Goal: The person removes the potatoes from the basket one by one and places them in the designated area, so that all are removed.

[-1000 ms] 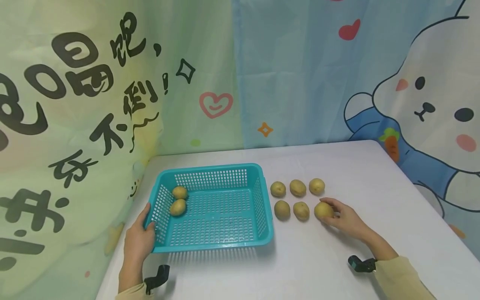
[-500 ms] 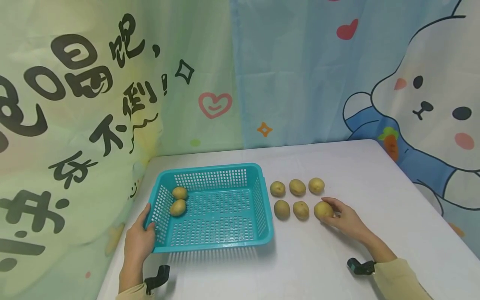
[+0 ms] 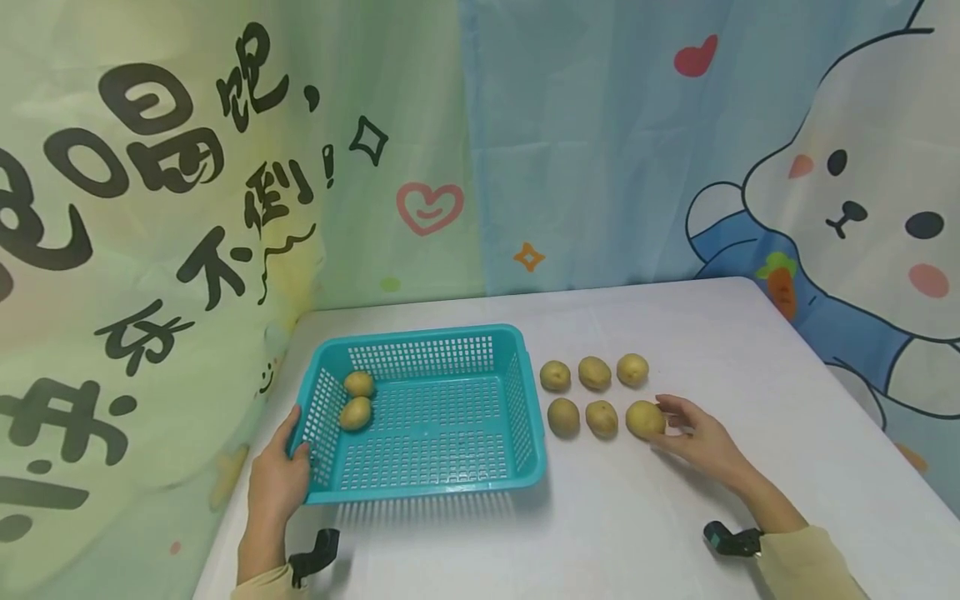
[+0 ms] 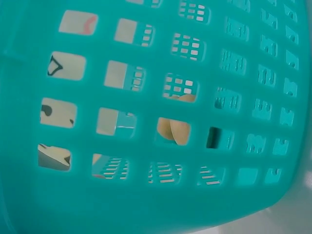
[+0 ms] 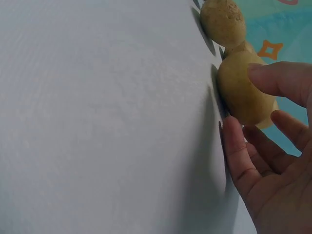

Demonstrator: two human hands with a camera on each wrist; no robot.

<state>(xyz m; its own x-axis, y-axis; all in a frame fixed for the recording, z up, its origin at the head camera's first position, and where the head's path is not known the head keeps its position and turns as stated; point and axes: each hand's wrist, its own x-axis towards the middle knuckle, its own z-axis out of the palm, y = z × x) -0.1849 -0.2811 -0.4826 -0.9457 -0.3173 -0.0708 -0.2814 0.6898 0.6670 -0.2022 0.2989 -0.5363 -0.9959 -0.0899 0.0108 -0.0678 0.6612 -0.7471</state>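
My left hand (image 3: 277,483) grips the left rim of a teal plastic basket (image 3: 420,497), thumb on the near side. Two potatoes (image 3: 356,413) lie inside at the basket's left end. The basket's perforated wall (image 4: 141,200) fills the left wrist view; that hand is hidden there. My right hand (image 3: 705,442) is beside the nearest right-hand potato (image 3: 645,419), which rests on the table. In the right wrist view the thumb (image 5: 278,80) and fingers are spread loosely around that potato (image 5: 243,90), not closed on it.
Several more potatoes (image 3: 602,419) stand in two short rows right of the basket, on a white-covered table (image 3: 600,533). A printed curtain (image 3: 570,150) hangs behind the table and along its left side.
My right hand has loosened from the potato and drawn back slightly to the right. The potato stays in its place. My left hand and the basket have not moved.
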